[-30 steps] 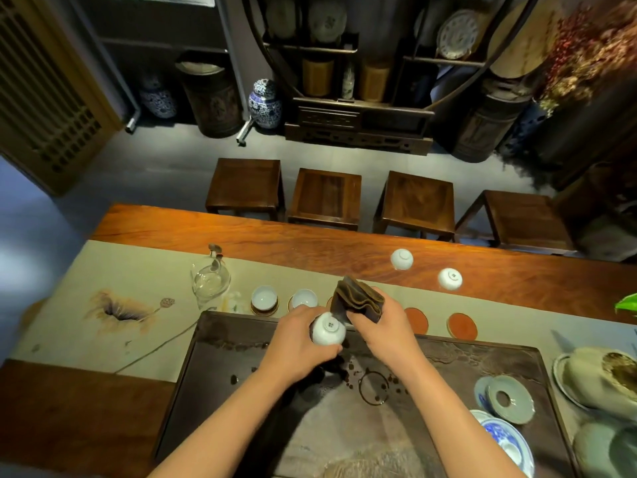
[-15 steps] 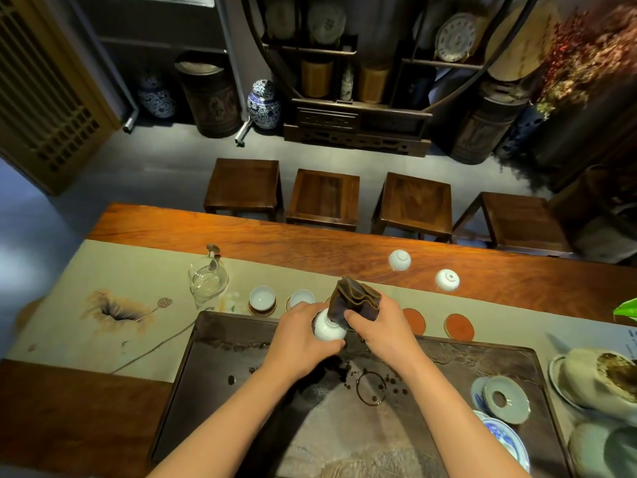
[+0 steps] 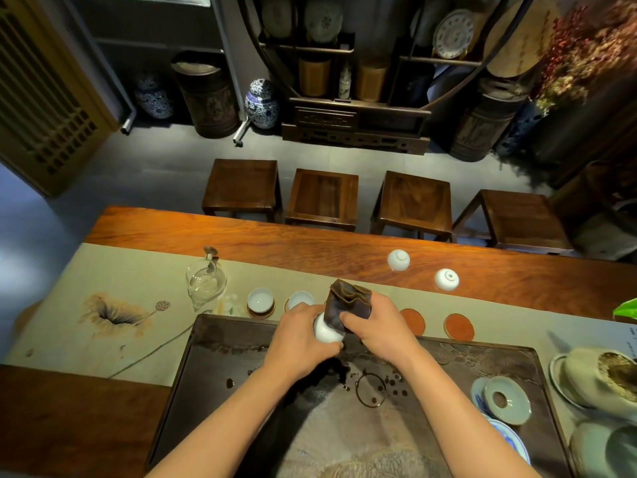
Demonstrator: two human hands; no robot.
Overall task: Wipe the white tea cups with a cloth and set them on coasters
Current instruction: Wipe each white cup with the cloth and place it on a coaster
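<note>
At frame centre, the left hand (image 3: pixel 303 339) grips a white cup (image 3: pixel 325 331) over the tray (image 3: pixel 220 339). The right hand (image 3: pixel 375 327) pinches the brown cloth (image 3: pixel 348 301), which a second ago stood clear of the cup and now presses against its side. Wiping is under way. Two cups sit on coasters (image 3: pixel 261 307) at left; two orange coasters (image 3: pixel 458 326) wait at right, two upturned cups (image 3: pixel 398 259) beyond.
</note>
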